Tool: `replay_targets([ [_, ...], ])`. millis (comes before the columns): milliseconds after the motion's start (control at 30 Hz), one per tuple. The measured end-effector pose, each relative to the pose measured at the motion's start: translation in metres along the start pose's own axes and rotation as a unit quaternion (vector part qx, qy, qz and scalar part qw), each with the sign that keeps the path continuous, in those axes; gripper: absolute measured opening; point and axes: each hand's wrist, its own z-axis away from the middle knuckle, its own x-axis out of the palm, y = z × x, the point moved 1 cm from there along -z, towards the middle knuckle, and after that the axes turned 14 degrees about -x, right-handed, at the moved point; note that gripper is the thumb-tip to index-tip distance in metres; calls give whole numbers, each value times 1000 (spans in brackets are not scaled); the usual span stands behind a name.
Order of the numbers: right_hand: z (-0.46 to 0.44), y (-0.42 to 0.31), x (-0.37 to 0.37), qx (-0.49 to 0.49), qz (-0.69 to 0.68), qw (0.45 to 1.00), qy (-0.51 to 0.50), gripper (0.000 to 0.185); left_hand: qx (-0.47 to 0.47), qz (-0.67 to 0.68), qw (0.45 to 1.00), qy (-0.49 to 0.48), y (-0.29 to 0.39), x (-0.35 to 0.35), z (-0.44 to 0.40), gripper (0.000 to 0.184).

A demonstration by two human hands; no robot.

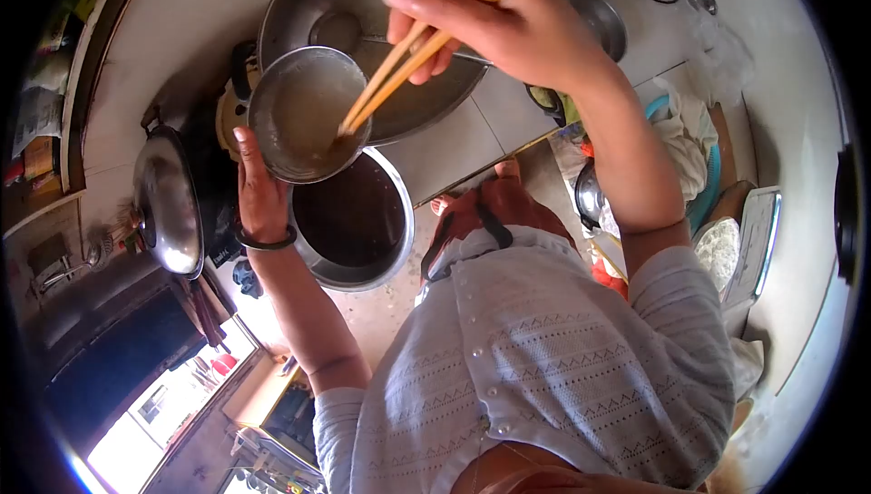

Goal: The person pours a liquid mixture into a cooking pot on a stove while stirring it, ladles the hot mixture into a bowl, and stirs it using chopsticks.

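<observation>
My left hand (263,193) supports a small metal bowl (304,104) from its near left side, with the thumb up along the wall and the other fingers mostly hidden behind it. Cloudy, pale brownish liquid lies in the bowl. Wooden chopsticks (399,68) are gripped in my right hand (481,22), and their tips dip into the bowl near its right wall. Behind the bowl stands a large metal wok (435,113), in which a ladle (337,31) rests. Below the bowl is a wide metal pot (406,213) holding dark liquid.
A lidded pan (172,204) stands at the left. On the tiled counter (454,149) to the right is another metal bowl (599,22). Cloths (685,136) and a metal kettle-like vessel (590,195) sit beyond my right arm. A window (163,403) is at lower left.
</observation>
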Motion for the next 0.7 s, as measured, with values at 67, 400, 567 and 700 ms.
replay_targets([
  [67,-2,3,14,-48,86,995,3,26,-6,-14,1000,2,1,3,3,66],
  [400,-17,-21,12,-35,164,984,-67,31,1,-68,997,48,-7,11,8,70],
  [567,-16,-23,40,40,34,997,-64,33,13,-76,995,61,-10,6,7,72],
  [700,-37,-42,20,53,151,984,-83,34,4,-58,993,104,-20,7,19,68],
])
